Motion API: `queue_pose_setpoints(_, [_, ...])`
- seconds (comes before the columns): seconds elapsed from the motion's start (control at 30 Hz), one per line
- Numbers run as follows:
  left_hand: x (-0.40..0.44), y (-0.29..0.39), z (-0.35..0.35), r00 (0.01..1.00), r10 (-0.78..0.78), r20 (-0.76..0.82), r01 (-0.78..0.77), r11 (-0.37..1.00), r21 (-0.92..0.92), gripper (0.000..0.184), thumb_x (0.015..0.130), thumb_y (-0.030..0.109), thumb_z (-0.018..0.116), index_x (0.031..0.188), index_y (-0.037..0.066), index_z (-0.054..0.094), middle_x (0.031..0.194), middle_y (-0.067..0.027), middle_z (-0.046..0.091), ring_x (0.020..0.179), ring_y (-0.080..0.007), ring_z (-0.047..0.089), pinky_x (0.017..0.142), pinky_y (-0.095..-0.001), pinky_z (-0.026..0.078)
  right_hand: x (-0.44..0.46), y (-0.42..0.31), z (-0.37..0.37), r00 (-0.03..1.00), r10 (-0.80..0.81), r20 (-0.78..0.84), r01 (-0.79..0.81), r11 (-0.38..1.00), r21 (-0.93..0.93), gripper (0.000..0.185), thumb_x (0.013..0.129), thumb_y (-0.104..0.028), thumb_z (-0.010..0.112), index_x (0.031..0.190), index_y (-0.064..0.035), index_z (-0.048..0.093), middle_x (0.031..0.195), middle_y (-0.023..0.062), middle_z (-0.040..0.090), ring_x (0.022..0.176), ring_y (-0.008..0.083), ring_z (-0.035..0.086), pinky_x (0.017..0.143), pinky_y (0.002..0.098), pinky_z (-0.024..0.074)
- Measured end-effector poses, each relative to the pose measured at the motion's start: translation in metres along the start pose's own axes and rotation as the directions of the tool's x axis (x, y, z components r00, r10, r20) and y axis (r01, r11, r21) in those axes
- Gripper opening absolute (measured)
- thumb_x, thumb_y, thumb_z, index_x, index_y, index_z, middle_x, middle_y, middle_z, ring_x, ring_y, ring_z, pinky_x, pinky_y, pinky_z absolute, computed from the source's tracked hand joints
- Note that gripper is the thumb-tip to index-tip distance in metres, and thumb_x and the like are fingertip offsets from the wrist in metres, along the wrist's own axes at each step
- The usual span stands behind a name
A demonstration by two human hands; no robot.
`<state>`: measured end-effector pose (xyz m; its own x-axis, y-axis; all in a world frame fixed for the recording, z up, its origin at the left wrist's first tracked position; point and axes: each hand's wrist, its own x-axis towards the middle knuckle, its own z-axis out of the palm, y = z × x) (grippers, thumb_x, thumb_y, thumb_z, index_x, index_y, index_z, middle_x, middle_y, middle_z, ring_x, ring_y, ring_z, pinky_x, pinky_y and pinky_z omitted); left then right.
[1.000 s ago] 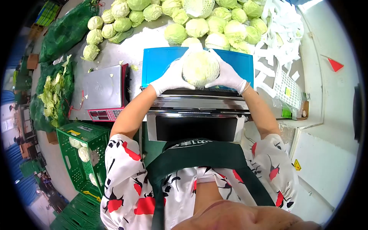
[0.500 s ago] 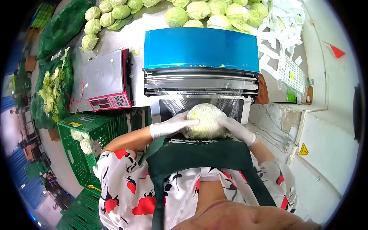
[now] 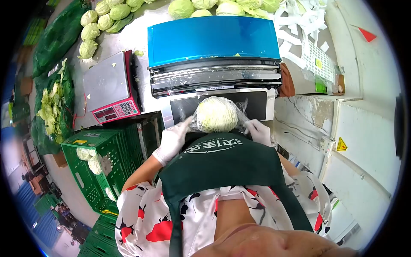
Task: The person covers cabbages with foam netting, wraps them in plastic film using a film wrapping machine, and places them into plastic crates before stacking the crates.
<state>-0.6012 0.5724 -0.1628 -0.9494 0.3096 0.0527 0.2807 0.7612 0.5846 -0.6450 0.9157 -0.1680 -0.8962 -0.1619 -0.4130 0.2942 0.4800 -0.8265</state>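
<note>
A pale green cabbage (image 3: pixel 216 115) in a white net and clear film rests on the dark plate (image 3: pixel 257 105) at the front of the blue-topped wrapping machine (image 3: pixel 214 40). My left hand (image 3: pixel 174 138), in a white glove, pinches the film at the cabbage's left side. On the right, my gloved right hand (image 3: pixel 257 131) has its fingers closed on the film beside the cabbage. Loose film sticks out on both sides. Both hands are close to the green apron (image 3: pixel 227 165).
Left of the machine lies a scale (image 3: pixel 107 85) with a red keypad. Green crates (image 3: pixel 92 171), some with cabbages inside, stand at the lower left. More cabbages (image 3: pixel 88 48) lie along the table's back. White netting (image 3: pixel 299 25) is heaped at the back right.
The cabbage has come from over the blue top to the front plate, now wrapped in film. My hands have moved from around it to the film at its sides. The view has shifted.
</note>
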Motion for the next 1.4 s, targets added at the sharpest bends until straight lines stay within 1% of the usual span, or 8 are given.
queue_pose_setpoints(0.13, [0.002, 0.016, -0.023, 0.770, -0.596, 0.228, 0.534, 0.408, -0.740, 0.036, 0.108, 0.016, 0.044, 0.142, 0.008, 0.050, 0.067, 0.0038, 0.049, 0.057, -0.0022, 0.044, 0.051, -0.0194, 0.039, 0.010, -0.020, -0.026, 0.915, 0.403, 0.018, -0.373, 0.828, 0.419, 0.035, 0.103, -0.028, 0.055, 0.079, -0.0032, 0.060, 0.061, -0.0022, 0.050, 0.053, 0.0065, 0.047, 0.052, 0.0236, 0.0386])
queue_pose_setpoints(0.3, [-0.046, -0.033, 0.099, 0.560, -0.485, 0.672, 0.823, 0.423, -0.380, 0.037, 0.102, 0.028, 0.048, 0.107, 0.000, 0.070, 0.100, -0.0188, 0.072, 0.094, -0.0276, 0.068, 0.087, -0.0383, 0.052, 0.003, 0.144, 0.032, 0.965, 0.191, 0.178, -0.170, 0.977, -0.125, 0.028, 0.100, -0.026, 0.056, 0.090, -0.0027, 0.067, 0.078, 0.0034, 0.064, 0.074, 0.0179, 0.062, 0.065, 0.0326, 0.0491])
queue_pose_setpoints(0.67, [0.044, 0.007, 0.035, 0.971, 0.037, -0.237, -0.075, 0.985, -0.155, 0.050, 0.092, 0.011, 0.061, 0.140, 0.007, 0.051, 0.061, -0.0063, 0.058, 0.046, -0.0206, 0.057, 0.047, -0.0338, 0.048, 0.059, 0.051, 0.081, 0.862, -0.010, 0.508, 0.021, 1.000, -0.015, 0.026, 0.099, -0.018, 0.054, 0.112, 0.0025, 0.062, 0.107, 0.0115, 0.064, 0.099, 0.0199, 0.063, 0.085, 0.0330, 0.0497])
queue_pose_setpoints(0.87, [0.070, 0.025, 0.011, 0.918, -0.298, -0.263, -0.104, 0.458, -0.883, 0.049, 0.096, 0.017, 0.064, 0.142, 0.006, 0.053, 0.109, -0.0058, 0.065, 0.098, -0.0104, 0.060, 0.094, -0.0291, 0.048, 0.077, -0.044, 0.095, 0.707, -0.062, 0.705, -0.341, 0.843, 0.416, 0.030, 0.100, -0.014, 0.053, 0.123, 0.0051, 0.058, 0.121, 0.0148, 0.061, 0.108, 0.0194, 0.061, 0.093, 0.0320, 0.0482])
queue_pose_setpoints(0.93, [0.030, 0.017, -0.010, 0.897, -0.105, 0.430, 0.332, -0.483, -0.810, 0.050, 0.098, 0.023, 0.063, 0.143, 0.006, 0.051, 0.134, -0.0093, 0.059, 0.121, -0.0161, 0.055, 0.108, -0.0314, 0.040, 0.085, -0.053, 0.101, 0.882, -0.070, 0.467, -0.222, 0.811, 0.542, 0.033, 0.100, -0.013, 0.052, 0.126, 0.0060, 0.056, 0.125, 0.0160, 0.060, 0.111, 0.0192, 0.060, 0.096, 0.0317, 0.0477])
queue_pose_setpoints(1.2, [-0.200, -0.118, -0.040, 0.711, -0.497, -0.498, -0.259, 0.473, -0.842, 0.063, 0.095, 0.043, 0.060, 0.147, 0.011, 0.044, 0.147, -0.0103, 0.049, 0.135, -0.0259, 0.045, 0.116, -0.0419, 0.034, 0.099, -0.119, 0.087, 0.943, -0.197, 0.267, 0.086, 0.923, 0.374, 0.029, 0.099, -0.017, 0.057, 0.123, -0.0004, 0.063, 0.114, 0.0084, 0.068, 0.102, 0.0159, 0.065, 0.087, 0.0284, 0.0513])
queue_pose_setpoints(1.23, [-0.243, -0.154, -0.060, 0.701, -0.607, -0.375, -0.550, -0.125, -0.826, 0.065, 0.099, 0.050, 0.049, 0.149, 0.011, 0.042, 0.148, -0.0102, 0.048, 0.138, -0.0255, 0.043, 0.119, -0.0418, 0.030, 0.106, -0.124, 0.083, 0.950, -0.193, 0.247, 0.097, 0.931, 0.353, 0.029, 0.100, -0.017, 0.056, 0.123, 0.0000, 0.063, 0.115, 0.0085, 0.068, 0.100, 0.0155, 0.065, 0.088, 0.0283, 0.0514])
queue_pose_setpoints(1.4, [-0.299, -0.071, -0.215, -0.205, -0.817, -0.540, -0.110, 0.567, -0.816, 0.067, 0.101, 0.051, 0.042, 0.149, 0.005, 0.039, 0.150, -0.0149, 0.044, 0.138, -0.0318, 0.043, 0.112, -0.0503, 0.039, 0.173, -0.137, 0.034, 0.960, -0.275, 0.055, 0.244, 0.916, 0.319, 0.028, 0.100, -0.015, 0.056, 0.122, 0.0013, 0.063, 0.112, 0.0092, 0.069, 0.098, 0.0152, 0.067, 0.084, 0.0275, 0.0525])
